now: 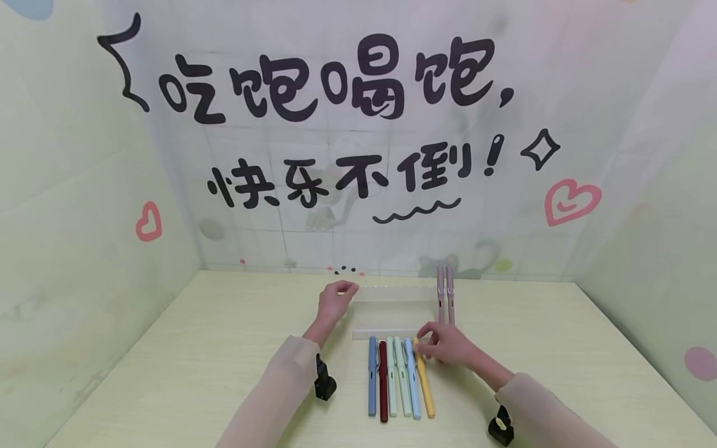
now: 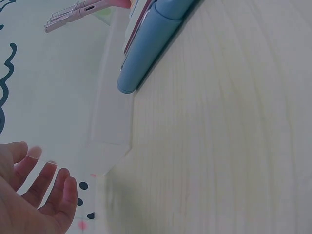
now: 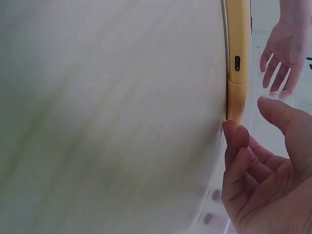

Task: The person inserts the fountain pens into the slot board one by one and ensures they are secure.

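A clear plastic pen rack (image 1: 394,334) stands near the back of the table, and my left hand (image 1: 335,301) pinches its upper left edge between thumb and index finger; the other fingers spread loosely in the left wrist view. In front lies a row of capped pens: a dark blue pen (image 1: 372,376), a dark red pen (image 1: 383,386), two pale green pens, a light blue pen (image 1: 413,382) and a yellow pen (image 1: 426,386). My right hand (image 1: 448,343) is at the yellow pen's far end, fingertips touching it, thumb held apart in the right wrist view.
Two mauve pens (image 1: 445,295) stand side by side at the rack's right end. Behind the pale wooden table (image 1: 224,348) hangs a printed cloth (image 1: 358,143) with black lettering, and more cloth closes both sides.
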`<state>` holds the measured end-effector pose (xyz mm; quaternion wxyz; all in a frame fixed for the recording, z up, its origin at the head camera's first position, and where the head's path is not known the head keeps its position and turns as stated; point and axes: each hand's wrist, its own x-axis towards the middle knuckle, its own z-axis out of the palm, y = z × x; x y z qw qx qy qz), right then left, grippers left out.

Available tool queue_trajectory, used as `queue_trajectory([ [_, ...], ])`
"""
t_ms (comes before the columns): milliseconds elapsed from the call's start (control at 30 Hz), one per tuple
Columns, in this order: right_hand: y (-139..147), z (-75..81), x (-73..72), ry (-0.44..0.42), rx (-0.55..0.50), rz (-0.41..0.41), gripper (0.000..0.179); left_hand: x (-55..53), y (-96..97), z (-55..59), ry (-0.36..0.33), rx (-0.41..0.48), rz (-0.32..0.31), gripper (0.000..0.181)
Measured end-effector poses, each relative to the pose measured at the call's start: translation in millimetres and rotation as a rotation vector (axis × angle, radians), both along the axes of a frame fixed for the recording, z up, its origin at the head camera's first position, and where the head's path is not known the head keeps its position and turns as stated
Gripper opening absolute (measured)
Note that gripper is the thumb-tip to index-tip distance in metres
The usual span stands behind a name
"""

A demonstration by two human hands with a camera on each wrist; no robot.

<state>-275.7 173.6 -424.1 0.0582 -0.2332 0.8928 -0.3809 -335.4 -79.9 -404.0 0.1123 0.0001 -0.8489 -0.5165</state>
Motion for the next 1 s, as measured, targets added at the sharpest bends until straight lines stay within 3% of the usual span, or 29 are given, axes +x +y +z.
queue_trajectory([
  [267, -4, 4.3, 5.1, 0.021, 0.076, 0.012, 0.032, 0.8, -0.3, 1.0, -0.001, -0.001, 0.002, 0.025],
  [600, 0, 11.3, 9.5, 0.082, 0.134, 0.068, 0.021, 0.4, 0.1, 1.4, -0.009, 0.013, 0.001, 0.023],
  [1000, -3, 7.7, 11.7, 0.156, 0.282, -0.015, 0.02, 1.8, -0.6, 1.2, 0.001, -0.001, 0.0, 0.024],
])
